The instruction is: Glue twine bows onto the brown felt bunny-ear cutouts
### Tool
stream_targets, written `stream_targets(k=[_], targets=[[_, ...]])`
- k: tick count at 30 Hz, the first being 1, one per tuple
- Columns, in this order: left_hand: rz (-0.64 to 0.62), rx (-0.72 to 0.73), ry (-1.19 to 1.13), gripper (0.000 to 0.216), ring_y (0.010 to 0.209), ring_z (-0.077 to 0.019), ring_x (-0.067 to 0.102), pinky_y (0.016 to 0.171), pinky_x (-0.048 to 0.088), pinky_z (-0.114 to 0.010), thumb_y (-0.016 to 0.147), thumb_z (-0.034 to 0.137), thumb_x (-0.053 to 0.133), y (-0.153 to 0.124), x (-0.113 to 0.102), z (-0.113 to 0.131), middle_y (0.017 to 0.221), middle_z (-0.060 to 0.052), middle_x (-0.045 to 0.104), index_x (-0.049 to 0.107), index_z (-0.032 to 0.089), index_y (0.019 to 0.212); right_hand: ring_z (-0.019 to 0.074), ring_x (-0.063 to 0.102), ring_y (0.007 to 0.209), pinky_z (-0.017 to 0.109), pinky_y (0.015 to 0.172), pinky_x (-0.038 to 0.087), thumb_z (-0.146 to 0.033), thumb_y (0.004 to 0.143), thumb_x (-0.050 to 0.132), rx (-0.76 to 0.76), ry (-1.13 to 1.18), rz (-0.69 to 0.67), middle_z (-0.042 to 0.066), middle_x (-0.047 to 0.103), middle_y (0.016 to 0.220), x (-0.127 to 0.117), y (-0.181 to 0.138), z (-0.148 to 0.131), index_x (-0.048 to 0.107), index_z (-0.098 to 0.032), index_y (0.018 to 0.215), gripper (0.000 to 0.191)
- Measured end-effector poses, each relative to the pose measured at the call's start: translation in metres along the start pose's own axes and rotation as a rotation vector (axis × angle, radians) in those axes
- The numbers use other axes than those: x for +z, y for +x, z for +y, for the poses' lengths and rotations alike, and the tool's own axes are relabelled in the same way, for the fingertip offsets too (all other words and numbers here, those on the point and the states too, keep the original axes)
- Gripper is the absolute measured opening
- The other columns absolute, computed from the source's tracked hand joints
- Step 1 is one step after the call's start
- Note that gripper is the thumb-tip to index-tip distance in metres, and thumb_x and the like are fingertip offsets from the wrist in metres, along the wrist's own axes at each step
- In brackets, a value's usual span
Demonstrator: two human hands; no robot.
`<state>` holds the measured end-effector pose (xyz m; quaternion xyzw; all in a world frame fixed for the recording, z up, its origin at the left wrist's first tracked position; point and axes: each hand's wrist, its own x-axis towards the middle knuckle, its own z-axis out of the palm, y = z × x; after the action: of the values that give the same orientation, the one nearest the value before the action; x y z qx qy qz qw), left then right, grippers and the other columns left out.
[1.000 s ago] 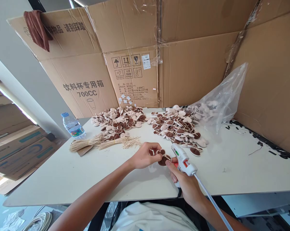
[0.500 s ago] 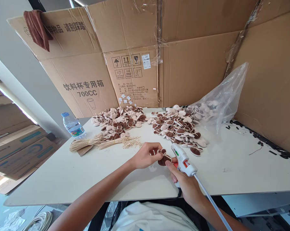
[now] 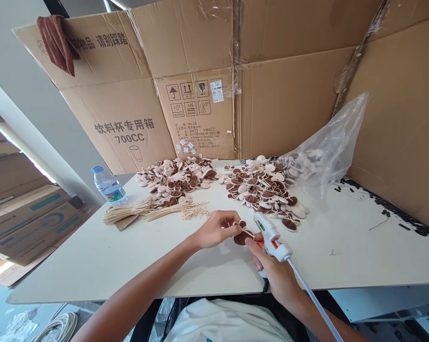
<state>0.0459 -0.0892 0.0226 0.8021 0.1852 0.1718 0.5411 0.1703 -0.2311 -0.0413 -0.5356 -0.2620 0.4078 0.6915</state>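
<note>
My left hand (image 3: pixel 219 230) pinches a small brown fabric piece with a cream cord bow (image 3: pixel 243 237), just above the white table (image 3: pixel 136 266). My right hand (image 3: pixel 267 259) is wrapped round a white glue gun (image 3: pixel 271 236), its body tilted up to the left and a long clear glue stick (image 3: pixel 314 299) trailing from its rear. The right thumb also touches the edge of the brown piece. Beyond the hands, a heap of similar brown and cream pieces (image 3: pixel 252 180) lies on the table, some with cord bows.
A second heap (image 3: pixel 178 175) lies to the left, behind bundles of cream cord (image 3: pixel 128 212). A water bottle (image 3: pixel 109 186) stands near the left edge. A clear plastic bag (image 3: pixel 335 142) holds more pieces. Cardboard walls (image 3: pixel 289 104) enclose the back and right; black bits (image 3: pixel 421 231) lie along the right.
Almost nothing differs. Both hands keep their grip on the brown piece and the glue gun; the whole view has shifted very slightly.
</note>
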Motion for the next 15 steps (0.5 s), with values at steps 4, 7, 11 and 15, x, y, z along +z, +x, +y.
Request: stream_targets(k=[4,7,11,15], targets=[[-0.029,0.019,-0.104,0.02,0.068,-0.0139,0.051,0.064,0.04,-0.025,0.087,0.03,0.055,-0.0014,-0.0032,0.0009,0.07,-0.002,0.057,0.064,0.014,0.081,0.0089,0.04,0.042,0.025,0.045,0.031,-0.056,0.073,0.086,0.001,0.007,-0.01,-0.008,0.053,0.052,0.0009,-0.0005,-0.0016,0.063,-0.021,0.088,0.044],[-0.022,0.011,-0.105,0.018,0.068,-0.0138,0.052,0.064,0.04,-0.025,0.086,0.029,0.057,-0.0021,-0.003,0.0022,0.072,-0.002,0.059,0.064,0.014,0.081,0.0089,0.04,0.042,0.025,0.046,0.032,-0.056,0.072,0.086,0.008,0.016,-0.004,-0.009,0.054,0.053,0.001,0.0002,-0.0014,0.062,-0.022,0.087,0.045],[-0.015,-0.008,-0.043,0.018,0.071,-0.0151,0.056,0.067,0.043,-0.026,0.084,0.031,0.063,-0.0024,-0.001,0.0034,0.078,-0.004,0.065,0.063,0.014,0.082,0.0093,0.041,0.042,0.025,0.046,0.032,-0.056,0.071,0.087,0.014,0.031,-0.003,-0.01,0.053,0.052,0.0016,0.0014,-0.0007,0.059,-0.023,0.088,0.046],[-0.012,-0.011,0.003,0.02,0.071,-0.0158,0.06,0.069,0.045,-0.027,0.085,0.033,0.065,-0.0027,0.0002,0.0038,0.078,-0.005,0.068,0.064,0.013,0.082,0.0097,0.04,0.041,0.025,0.046,0.032,-0.055,0.072,0.086,0.013,0.033,-0.01,-0.011,0.049,0.048,0.0021,0.0013,-0.001,0.059,-0.023,0.088,0.045]])
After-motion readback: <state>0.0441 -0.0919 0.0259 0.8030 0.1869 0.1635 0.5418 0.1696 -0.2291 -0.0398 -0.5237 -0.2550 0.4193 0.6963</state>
